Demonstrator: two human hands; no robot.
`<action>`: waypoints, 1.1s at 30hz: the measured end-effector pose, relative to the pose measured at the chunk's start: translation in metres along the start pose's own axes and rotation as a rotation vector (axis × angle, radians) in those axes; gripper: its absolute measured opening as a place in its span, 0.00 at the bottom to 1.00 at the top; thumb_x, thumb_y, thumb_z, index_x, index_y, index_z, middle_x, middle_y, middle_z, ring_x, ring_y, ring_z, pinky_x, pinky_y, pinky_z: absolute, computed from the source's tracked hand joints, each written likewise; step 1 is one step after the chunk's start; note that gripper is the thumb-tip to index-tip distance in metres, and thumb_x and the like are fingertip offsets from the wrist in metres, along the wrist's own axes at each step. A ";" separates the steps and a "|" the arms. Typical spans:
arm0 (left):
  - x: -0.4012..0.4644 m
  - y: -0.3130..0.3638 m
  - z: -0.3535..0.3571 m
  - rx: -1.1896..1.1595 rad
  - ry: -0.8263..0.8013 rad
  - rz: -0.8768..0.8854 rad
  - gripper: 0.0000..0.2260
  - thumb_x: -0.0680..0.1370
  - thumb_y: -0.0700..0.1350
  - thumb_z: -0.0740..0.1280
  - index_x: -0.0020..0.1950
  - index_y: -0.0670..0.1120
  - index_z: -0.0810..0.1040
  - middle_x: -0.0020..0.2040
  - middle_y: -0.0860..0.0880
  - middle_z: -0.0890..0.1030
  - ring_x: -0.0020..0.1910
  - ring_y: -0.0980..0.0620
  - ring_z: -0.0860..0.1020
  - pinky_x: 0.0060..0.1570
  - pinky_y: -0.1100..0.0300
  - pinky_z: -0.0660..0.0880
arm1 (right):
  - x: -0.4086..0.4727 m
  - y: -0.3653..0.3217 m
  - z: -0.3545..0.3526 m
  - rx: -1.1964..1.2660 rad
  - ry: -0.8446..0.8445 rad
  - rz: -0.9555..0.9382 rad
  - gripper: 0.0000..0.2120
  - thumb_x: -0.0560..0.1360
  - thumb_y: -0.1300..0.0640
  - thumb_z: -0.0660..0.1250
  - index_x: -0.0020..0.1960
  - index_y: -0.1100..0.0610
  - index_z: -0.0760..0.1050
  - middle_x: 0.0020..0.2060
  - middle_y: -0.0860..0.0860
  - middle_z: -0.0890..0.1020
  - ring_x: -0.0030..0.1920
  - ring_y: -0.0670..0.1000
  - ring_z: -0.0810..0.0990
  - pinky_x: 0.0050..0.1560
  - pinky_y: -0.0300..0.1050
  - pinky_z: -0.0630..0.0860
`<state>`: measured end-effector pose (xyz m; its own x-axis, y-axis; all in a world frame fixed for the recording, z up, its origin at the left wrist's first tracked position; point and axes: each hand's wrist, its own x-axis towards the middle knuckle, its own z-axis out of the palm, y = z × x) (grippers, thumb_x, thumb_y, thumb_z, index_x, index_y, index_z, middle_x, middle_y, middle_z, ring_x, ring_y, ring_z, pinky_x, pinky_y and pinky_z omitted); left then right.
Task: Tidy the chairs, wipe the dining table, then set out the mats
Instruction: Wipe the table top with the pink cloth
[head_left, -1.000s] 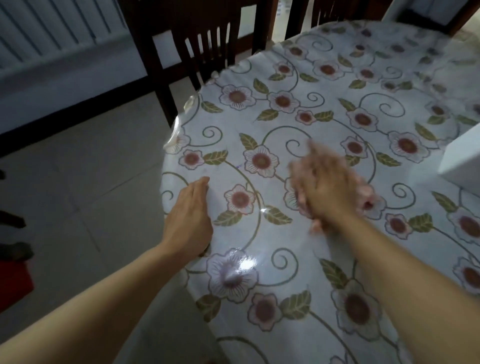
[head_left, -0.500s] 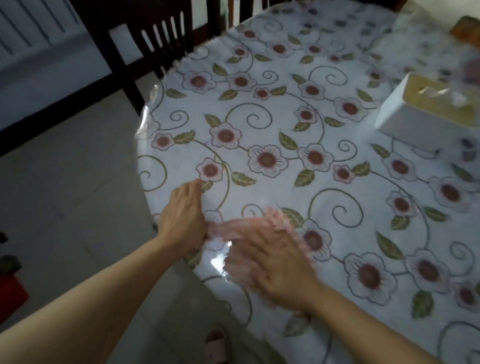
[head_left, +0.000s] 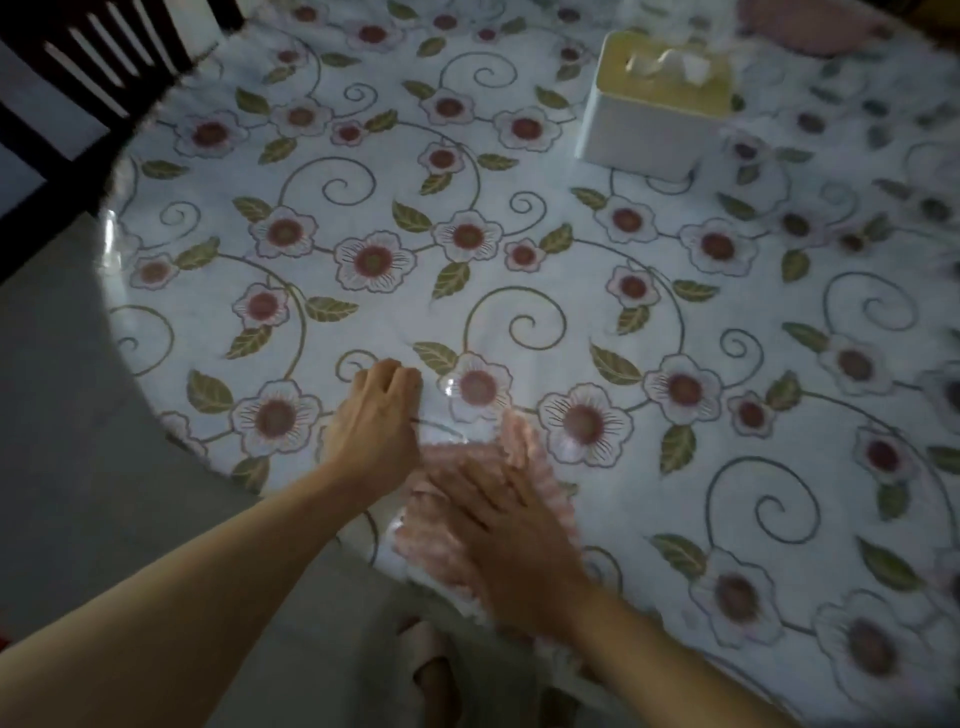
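Two hands of mine in view over the counter (head_left: 571, 322), which carries a glossy floral-patterned cover of red-centred flowers, green leaves and curling vines. Left hand (head_left: 376, 421): resting near the counter's near edge, knuckles up, fingers curled loosely under, gripping nothing. Right hand (head_left: 506, 525): laid flat, palm down, fingers spread, pressing a pink wiping cloth (head_left: 441, 540) onto the cover; the hand is blurred, so the fingertips are hard to make out. Cloth: fluffy, frilled at the edges, lying at the near edge of the counter just right of the left hand, with one corner sticking up past my fingers. Tissue box (head_left: 652, 111): white body, yellowish lid, white tissue poking out of the top; stands upright on the far right part of the counter, well apart from both hands. Pink item (head_left: 810, 26): at the far edge behind the tissue box, too blurred to identify. Dark wooden chair (head_left: 83, 67): slatted back, at the far left, close beside the counter's rim. Floor (head_left: 62, 441): pale tiles, left of the counter. Slipper (head_left: 423, 654): pink, on my foot, visible below the counter's edge between my forearms.
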<state>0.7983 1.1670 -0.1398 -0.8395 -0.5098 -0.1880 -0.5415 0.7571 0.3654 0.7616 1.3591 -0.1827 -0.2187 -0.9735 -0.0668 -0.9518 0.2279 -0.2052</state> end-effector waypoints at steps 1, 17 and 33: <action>-0.001 0.012 0.004 0.001 -0.010 0.005 0.16 0.73 0.39 0.64 0.61 0.44 0.71 0.61 0.45 0.69 0.59 0.43 0.68 0.51 0.49 0.71 | -0.014 0.017 -0.006 0.031 0.016 -0.003 0.26 0.80 0.44 0.44 0.76 0.51 0.54 0.76 0.51 0.56 0.76 0.54 0.51 0.74 0.55 0.45; 0.003 0.214 0.079 0.047 -0.085 0.195 0.18 0.74 0.42 0.60 0.63 0.44 0.71 0.65 0.44 0.68 0.63 0.40 0.66 0.57 0.47 0.68 | -0.191 0.085 0.004 -0.055 0.019 0.067 0.32 0.74 0.42 0.59 0.76 0.50 0.57 0.76 0.48 0.57 0.76 0.52 0.54 0.73 0.55 0.49; 0.054 0.321 0.108 0.107 -0.106 0.185 0.17 0.75 0.41 0.63 0.64 0.47 0.71 0.66 0.44 0.65 0.65 0.43 0.64 0.60 0.49 0.66 | -0.200 0.229 -0.033 0.048 0.170 0.803 0.28 0.79 0.45 0.44 0.77 0.53 0.50 0.77 0.54 0.52 0.77 0.57 0.48 0.73 0.62 0.49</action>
<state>0.5746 1.4272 -0.1309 -0.9218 -0.3167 -0.2235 -0.3748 0.8755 0.3051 0.5801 1.6054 -0.1837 -0.8625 -0.5021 -0.0629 -0.4821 0.8531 -0.1996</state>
